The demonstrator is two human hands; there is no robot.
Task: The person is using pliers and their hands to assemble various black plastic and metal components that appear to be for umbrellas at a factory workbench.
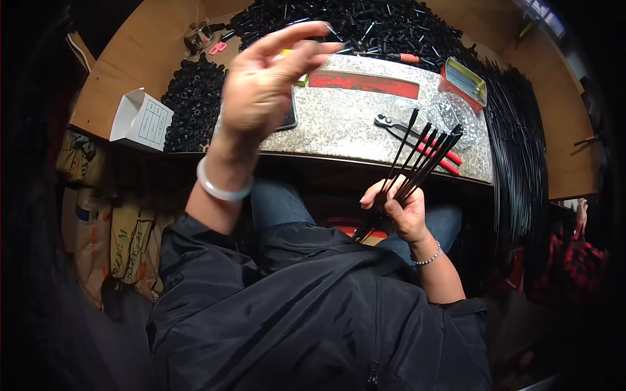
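Note:
My left hand [261, 85] is raised over the far left of the speckled worktop [339, 133]. Its thumb and forefinger stretch apart in front of a heap of small black parts [352, 26]. Nothing can be clearly made out between them, and the hand is slightly blurred. Above my lap, my right hand [409, 215] is closed around a bundle of thin black rods [417, 159] whose wider tips fan out upward; their lower ends are partly hidden by the hand. Just beyond the rods lie pincers [450, 156] with red handles. A dark flat device [291, 114] lies partly behind my left wrist.
Black star-shaped pieces [192, 98] are piled beside an open white box [140, 120] at left. Long black rods [518, 143] hang over the right edge. A red strip [365, 85], a metal tin [464, 85] and clear plastic [450, 114] are on the worktop. Another person's plaid sleeve [577, 260] shows far right.

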